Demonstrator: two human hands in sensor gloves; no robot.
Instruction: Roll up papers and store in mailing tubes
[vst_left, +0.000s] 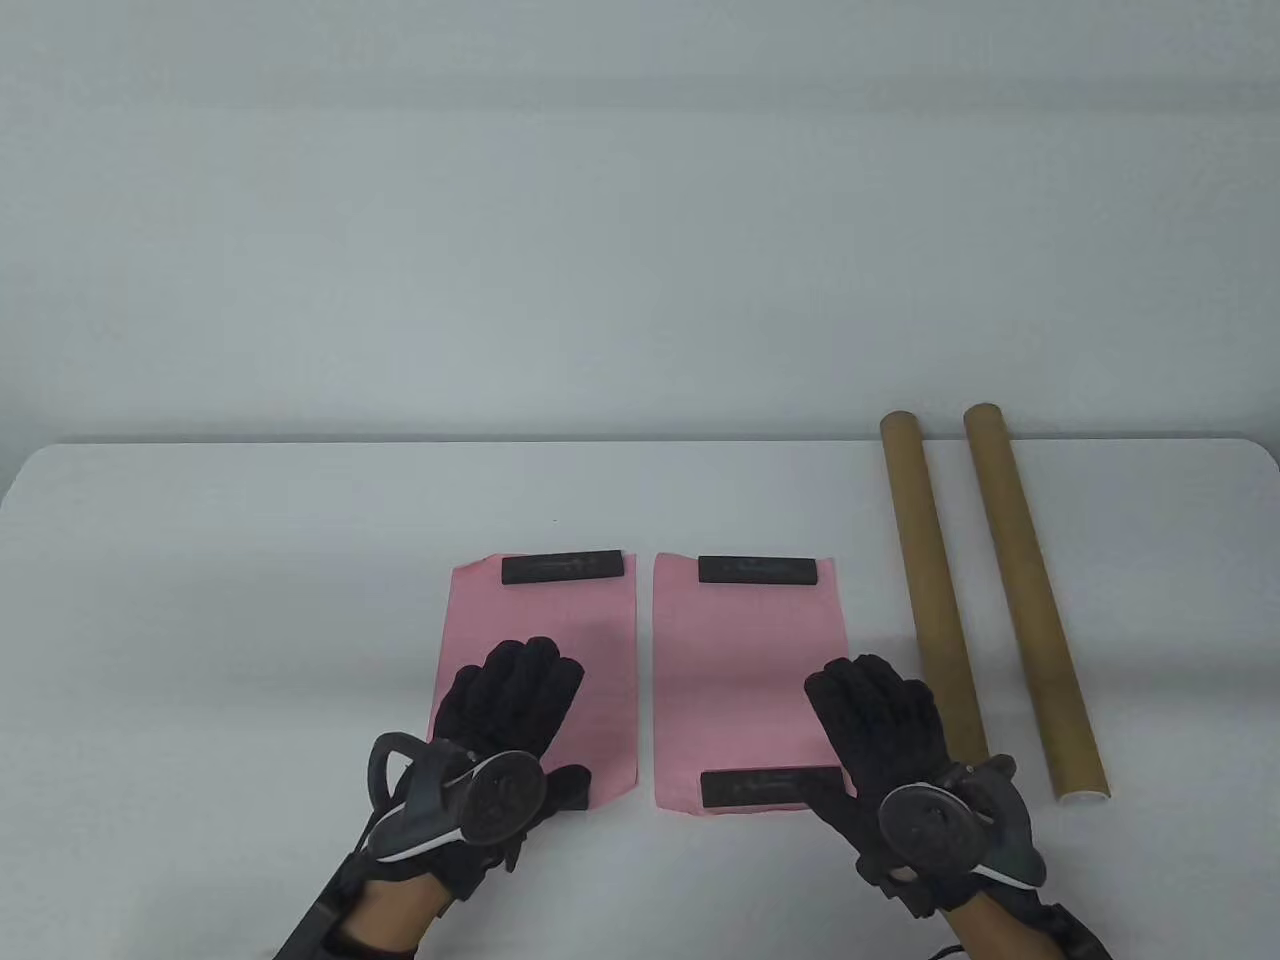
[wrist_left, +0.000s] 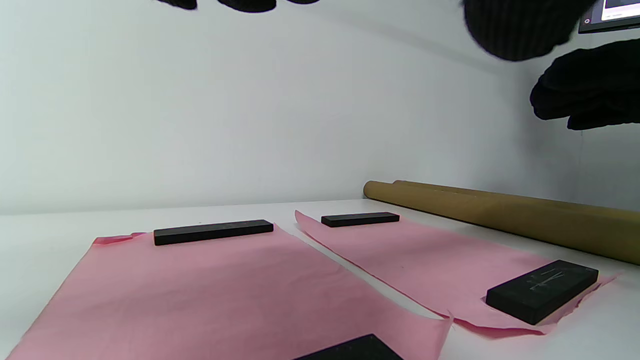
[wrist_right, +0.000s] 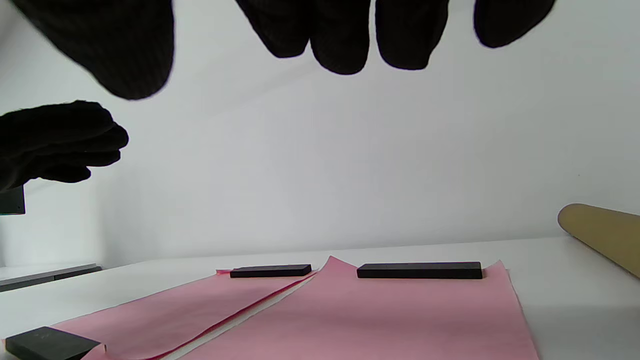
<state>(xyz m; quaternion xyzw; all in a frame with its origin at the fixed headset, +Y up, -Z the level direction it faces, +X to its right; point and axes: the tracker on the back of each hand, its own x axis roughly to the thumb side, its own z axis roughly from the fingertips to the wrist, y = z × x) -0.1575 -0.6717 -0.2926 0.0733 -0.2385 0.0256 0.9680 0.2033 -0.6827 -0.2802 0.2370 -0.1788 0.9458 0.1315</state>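
Both hands, left (vst_left: 505, 715) and right (vst_left: 885, 735), hovered open-fingered, gripping nothing; each near black rectangular weight bar (vst_left: 770, 787) on the pink paper sheets (vst_left: 745, 670) needed lifting off first.

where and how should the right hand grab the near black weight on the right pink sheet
Pinch the near weight across its narrow width, coming from above. It is a flat, low bar lying crosswise on the right sheet, so only its long edges offer purchase. The right hand hovers beside it.
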